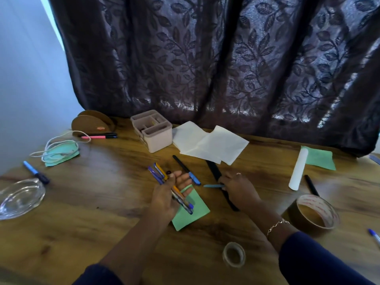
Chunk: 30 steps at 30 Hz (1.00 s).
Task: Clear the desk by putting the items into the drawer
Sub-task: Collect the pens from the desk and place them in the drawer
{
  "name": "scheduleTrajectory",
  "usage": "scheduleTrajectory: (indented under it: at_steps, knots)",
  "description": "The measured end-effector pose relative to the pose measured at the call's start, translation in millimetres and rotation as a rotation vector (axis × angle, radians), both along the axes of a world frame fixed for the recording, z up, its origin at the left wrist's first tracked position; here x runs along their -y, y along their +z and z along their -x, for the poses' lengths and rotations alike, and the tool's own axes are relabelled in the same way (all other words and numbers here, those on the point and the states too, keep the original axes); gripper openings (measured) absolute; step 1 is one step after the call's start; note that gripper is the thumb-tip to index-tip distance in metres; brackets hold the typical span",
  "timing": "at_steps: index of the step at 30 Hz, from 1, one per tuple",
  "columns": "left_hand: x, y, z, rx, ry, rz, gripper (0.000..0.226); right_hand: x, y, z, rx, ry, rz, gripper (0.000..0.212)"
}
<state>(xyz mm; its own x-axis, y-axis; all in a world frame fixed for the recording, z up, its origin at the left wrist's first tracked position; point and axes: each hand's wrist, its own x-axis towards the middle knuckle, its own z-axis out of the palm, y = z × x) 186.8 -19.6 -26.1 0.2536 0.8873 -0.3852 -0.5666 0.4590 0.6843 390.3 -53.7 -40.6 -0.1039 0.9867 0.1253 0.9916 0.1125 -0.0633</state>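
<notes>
Wooden desk (98,206) stands before a dark leafy curtain (205,58). The left hand (166,194), palm up, grips a bundle of pens (159,172) under its thumb, just above a green note (192,214). Right of the note, the right hand (238,188) pinches the end of a light-blue pen (212,185) over a black strip (213,169). Behind the note lie a blue-capped pen (186,169), white papers (209,145) and an organizer (153,130). Far left of the note sit a mask (61,156), a marker (35,171) and a glass dish (20,199). Right of the note are a brown tape (316,212) and a paper roll (298,169); nearer the camera, a small tape (234,254).
</notes>
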Motion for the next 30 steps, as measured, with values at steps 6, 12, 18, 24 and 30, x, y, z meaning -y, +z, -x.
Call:
scheduleTrajectory:
  at_steps: [6,12,18,24,30]
  knots:
    - [0,1,-1,-0.033,-0.009,0.042,0.027,-11,31,40,-0.593,-0.138,-0.125,0.018]
    - [-7,14,7,0.030,-0.045,0.087,0.024,-28,45,108,-0.748,-0.035,-0.023,0.007]
    - [-31,13,36,0.064,-0.060,0.142,0.029,-47,46,96,-0.580,0.073,-0.056,0.021]
    - [-43,18,62,0.031,-0.100,0.143,0.021,-69,33,57,-0.188,0.268,0.353,0.031]
    - [-47,17,77,0.017,-0.118,0.114,0.023,-86,24,51,0.011,0.437,0.093,0.017]
